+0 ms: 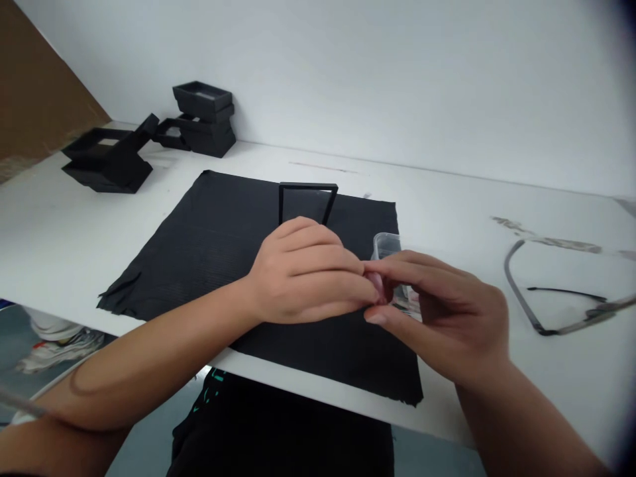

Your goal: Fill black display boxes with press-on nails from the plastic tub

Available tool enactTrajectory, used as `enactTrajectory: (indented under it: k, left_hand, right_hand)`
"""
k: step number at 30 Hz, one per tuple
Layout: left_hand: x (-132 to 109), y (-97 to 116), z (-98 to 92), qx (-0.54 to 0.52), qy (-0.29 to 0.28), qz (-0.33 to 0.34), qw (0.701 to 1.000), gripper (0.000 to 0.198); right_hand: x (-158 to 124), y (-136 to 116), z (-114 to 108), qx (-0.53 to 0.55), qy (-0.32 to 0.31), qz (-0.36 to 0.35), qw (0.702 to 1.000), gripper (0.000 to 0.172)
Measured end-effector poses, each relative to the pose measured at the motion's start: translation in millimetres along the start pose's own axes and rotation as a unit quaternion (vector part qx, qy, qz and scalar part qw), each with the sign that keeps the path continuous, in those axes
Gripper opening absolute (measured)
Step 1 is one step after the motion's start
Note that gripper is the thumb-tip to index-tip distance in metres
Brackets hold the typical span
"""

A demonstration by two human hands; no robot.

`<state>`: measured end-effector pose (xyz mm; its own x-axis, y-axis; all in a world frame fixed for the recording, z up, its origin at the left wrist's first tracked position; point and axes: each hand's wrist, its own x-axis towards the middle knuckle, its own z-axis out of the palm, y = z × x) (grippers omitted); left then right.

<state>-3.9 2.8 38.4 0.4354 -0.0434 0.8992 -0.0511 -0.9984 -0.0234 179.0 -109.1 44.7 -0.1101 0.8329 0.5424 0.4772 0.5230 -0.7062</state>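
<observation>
My left hand [309, 273] is closed, its fingers pressed together over the black cloth [209, 232]. My right hand [447, 308] meets it fingertip to fingertip, thumb and forefinger curled in a pinch. Something small and pinkish [376, 285] shows between the fingertips; its kind is too hidden to tell. A black tapered frame [309, 186] rises just behind my left hand, which covers its lower part; whether they touch I cannot tell. Behind my right fingers stands a clear plastic container [385, 244], partly covered by the hand.
Stacked black trays [203, 109] stand by the wall at the back left, with more black trays [106, 162] nearer the left edge. A pair of glasses [539, 328] lies on the white table [546, 384] at the right. A crumpled white bundle [57, 338] is below the table's left edge.
</observation>
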Motion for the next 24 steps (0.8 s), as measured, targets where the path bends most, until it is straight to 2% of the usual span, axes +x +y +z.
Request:
enactTrajectory:
  k: [3,5,6,9,13,17,19,21,24]
  left_hand:
    - [0,-3,1.0,0.028,-0.043,-0.022,0.998,0.009]
    - [0,-8,-0.9,0.066,-0.064,-0.027,0.995,0.005]
    - [0,-11,-2.5,0.08,-0.066,-0.035,0.994,0.008]
    - [-1,-20,-7.4,0.08,-0.017,-0.072,0.994,0.021]
    - [-3,-31,-10.4,0.085,0.089,-0.082,0.989,0.02]
    - [-9,-41,-10.2,0.094,0.119,-0.104,0.983,0.018]
    - [-13,-46,-9.7,0.085,0.114,-0.121,0.982,0.024]
    - [-18,-50,-9.1,0.076,0.105,-0.142,0.981,0.03]
    - [-25,-54,-7.5,0.085,0.104,-0.176,0.975,0.033]
  right_hand:
    - [2,3,1,-0.106,0.019,-0.026,0.994,0.039]
    - [4,5,2,-0.176,0.039,-0.065,0.981,0.038]
    - [4,6,2,-0.206,0.046,-0.083,0.974,0.038]
    - [7,15,1,-0.275,0.047,-0.114,0.954,0.037]
    - [14,38,-12,-0.348,0.047,-0.101,0.931,0.03]
    - [25,51,-20,-0.406,0.098,-0.103,0.903,0.022]
    - [31,46,-13,-0.404,0.113,-0.095,0.903,0.023]
    - [37,34,4,-0.381,0.091,-0.07,0.917,0.028]
    - [46,22,34,-0.338,-0.013,0.021,0.941,0.035]
